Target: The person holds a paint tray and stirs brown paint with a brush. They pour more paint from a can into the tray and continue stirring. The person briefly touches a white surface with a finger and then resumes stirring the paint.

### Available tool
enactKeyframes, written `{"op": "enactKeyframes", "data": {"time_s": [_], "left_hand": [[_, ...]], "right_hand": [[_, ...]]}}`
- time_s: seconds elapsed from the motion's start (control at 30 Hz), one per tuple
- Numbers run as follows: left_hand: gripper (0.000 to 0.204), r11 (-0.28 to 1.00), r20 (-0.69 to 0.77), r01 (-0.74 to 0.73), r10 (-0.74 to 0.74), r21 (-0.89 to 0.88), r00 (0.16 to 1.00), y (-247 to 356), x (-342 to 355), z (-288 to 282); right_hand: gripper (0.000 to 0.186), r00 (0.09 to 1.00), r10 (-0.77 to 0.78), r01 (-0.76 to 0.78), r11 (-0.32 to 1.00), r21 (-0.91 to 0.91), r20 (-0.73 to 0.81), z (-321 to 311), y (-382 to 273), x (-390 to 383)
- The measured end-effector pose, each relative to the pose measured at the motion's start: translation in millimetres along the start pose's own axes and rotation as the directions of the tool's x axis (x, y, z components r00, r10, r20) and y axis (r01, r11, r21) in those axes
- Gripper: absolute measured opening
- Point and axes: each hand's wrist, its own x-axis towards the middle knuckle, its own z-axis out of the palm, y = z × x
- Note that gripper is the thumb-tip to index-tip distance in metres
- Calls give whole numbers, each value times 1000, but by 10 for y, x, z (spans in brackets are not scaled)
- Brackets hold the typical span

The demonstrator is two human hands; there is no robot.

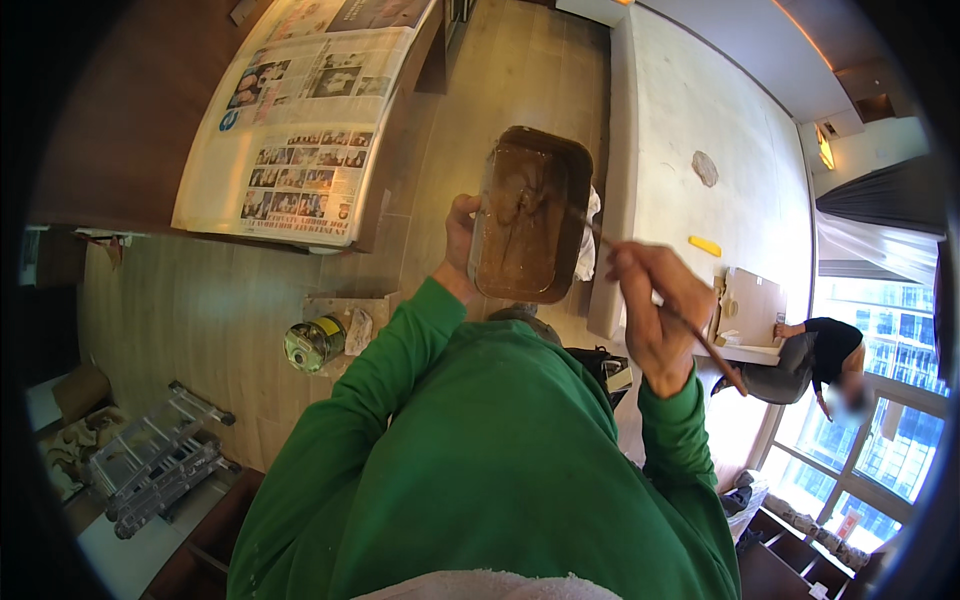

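My left hand (459, 240) grips a rectangular container (530, 230) by its left side; its inside is coated with glossy brown liquid. My right hand (660, 300) is closed around a long thin wooden-handled tool, probably a brush (705, 345), which slants from the lower right up to the container's right side. Its tip is too unclear to make out. Some white crumpled material (592, 215) shows behind the container's right edge.
Newspaper (300, 120) covers a surface at upper left. A white slab (710, 120) with a yellow tool (704, 244) stands right. A metal can (314, 344) and folded ladder (155, 450) are lower left. Another person (830, 350) bends over a board (745, 310) near the window.
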Motion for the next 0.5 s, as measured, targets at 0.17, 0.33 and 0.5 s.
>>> {"op": "enactKeyframes", "data": {"time_s": [0.17,0.33,0.5], "left_hand": [[85,998,-3,-3,3,61,1000,-11,54,0],[86,999,-56,-26,28,48,998,-25,-16,0],[88,997,18,-12,11,79,1000,-58,32,34]], "right_hand": [[6,999,31,-28,994,-104,31,186,79,-46],[5,995,-82,78,995,70,56,116,30,-105],[7,998,-12,10,1000,-22,-62,275,73,-20]]}}
